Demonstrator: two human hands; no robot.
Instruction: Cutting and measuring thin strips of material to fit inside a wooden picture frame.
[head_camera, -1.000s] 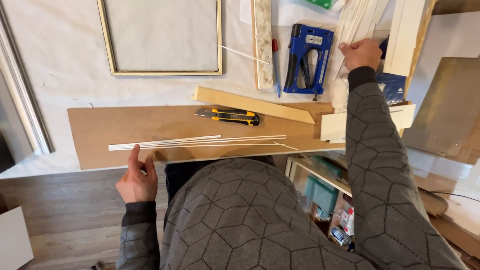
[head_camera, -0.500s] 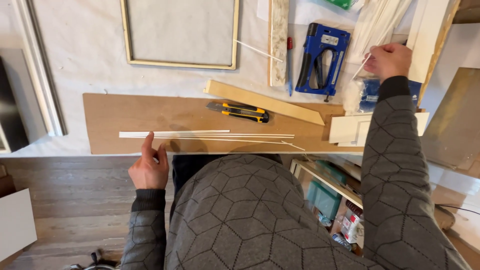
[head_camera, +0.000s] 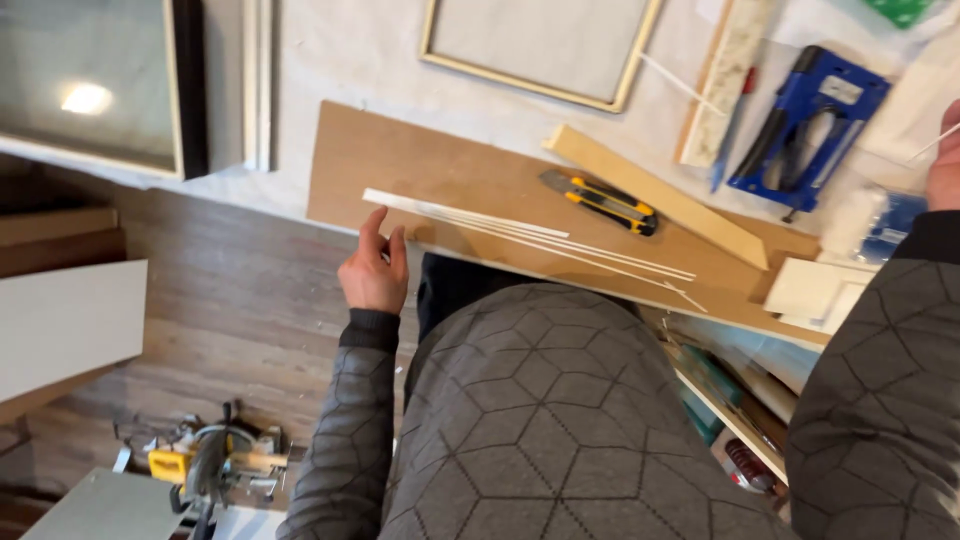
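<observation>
The left hand (head_camera: 372, 272) is held open, with its fingers spread, at the near edge of the brown board (head_camera: 420, 165). Nothing is gripped by it. Just past its fingertips, the thin white strips (head_camera: 520, 232) are laid flat on the board. A yellow and black knife (head_camera: 605, 200) and a pale wood slat (head_camera: 655, 195) are found farther along, to the right of that hand.

The right hand (head_camera: 945, 160) is seen only at the picture's edge, beside a blue stapler (head_camera: 805, 125); whether it is closed cannot be told.

The strips seem to be getting lined up. Next, they likely need to be pressed still.
</observation>
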